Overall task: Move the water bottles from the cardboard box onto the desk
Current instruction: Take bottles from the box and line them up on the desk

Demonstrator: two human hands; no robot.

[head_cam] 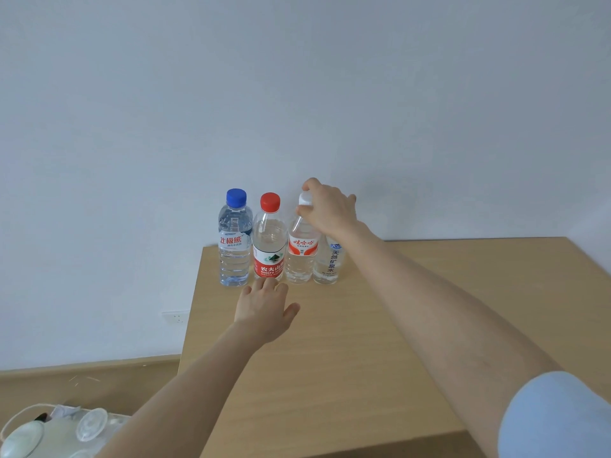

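Four water bottles stand upright in a close row at the 11 o'clock corner of the desk point(363, 342): the blue-capped bottle point(234, 239), the red-capped bottle point(269, 239) at its 3 o'clock, then the white-capped bottle point(301, 256) and a fourth bottle point(330, 262) (the cardboard box is out of view). The right hand point(327, 209) pinches the white-capped bottle at cap and neck; the left hand point(264, 309) is open, fingers straight, at 6 o'clock of the red-capped bottle's base. Judged full, each is fairly heavy, smooth and thin-walled, so grip the rigid neck or the labelled waist.
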